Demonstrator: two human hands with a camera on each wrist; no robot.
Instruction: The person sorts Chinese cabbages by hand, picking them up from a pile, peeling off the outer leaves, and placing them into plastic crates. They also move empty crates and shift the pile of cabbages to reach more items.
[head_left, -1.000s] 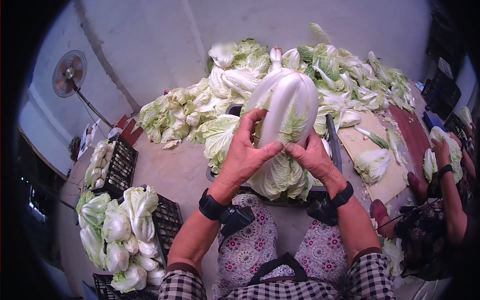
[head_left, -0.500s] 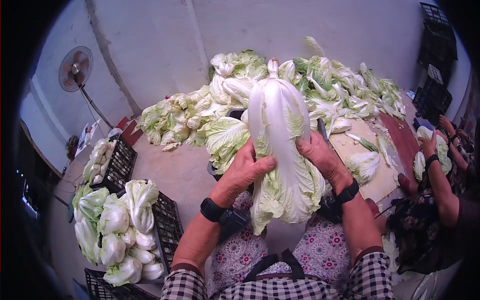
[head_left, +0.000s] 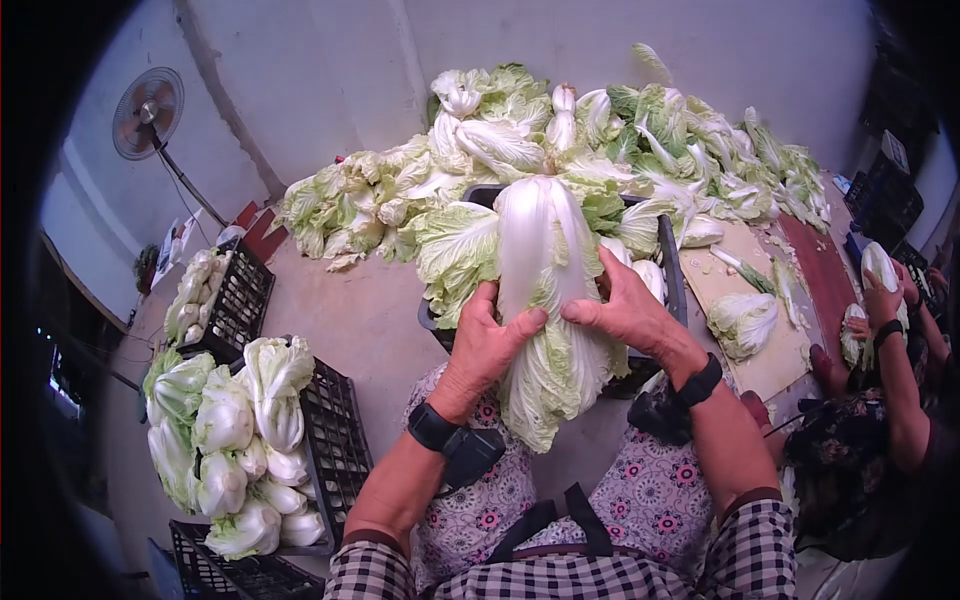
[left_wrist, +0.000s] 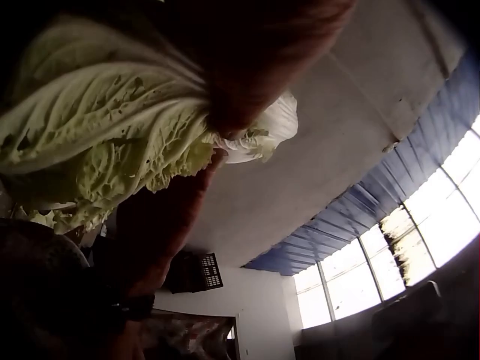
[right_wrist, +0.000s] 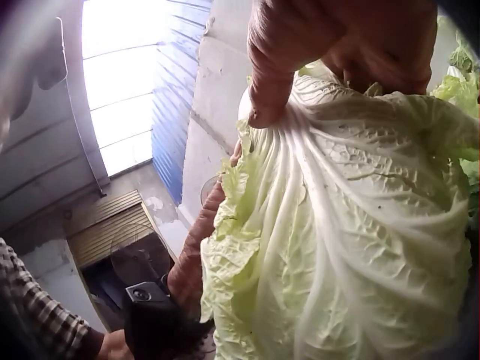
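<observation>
A large napa cabbage (head_left: 545,235) is held in front of the knees, its white base pointing away and its pale green leafy end hanging toward the lap. My left hand (head_left: 490,340) grips its left side, thumb across the front and fingers mostly hidden. On the other side my right hand (head_left: 640,310) holds it, the thumb lying on the upper face near the left thumb. In the right wrist view, that thumb (right_wrist: 270,97) presses on the ribbed leaves (right_wrist: 330,225). Behind the cabbage stands a dark crate (head_left: 675,270) with more cabbage in it.
Heaped cabbages and loose leaves (head_left: 370,200) lie along the wall. Trimmed cabbages (head_left: 225,485) fill a black crate (head_left: 340,440) at left, near a standing fan (head_left: 148,113). To the right are a tan board (head_left: 770,375) with a cabbage and leaves, and another person's hand (head_left: 882,300).
The cabbage has tipped and lowered in the view, its leafy end now reaching closer to the lap. The thumbs moved apart, then came close together again on its front.
</observation>
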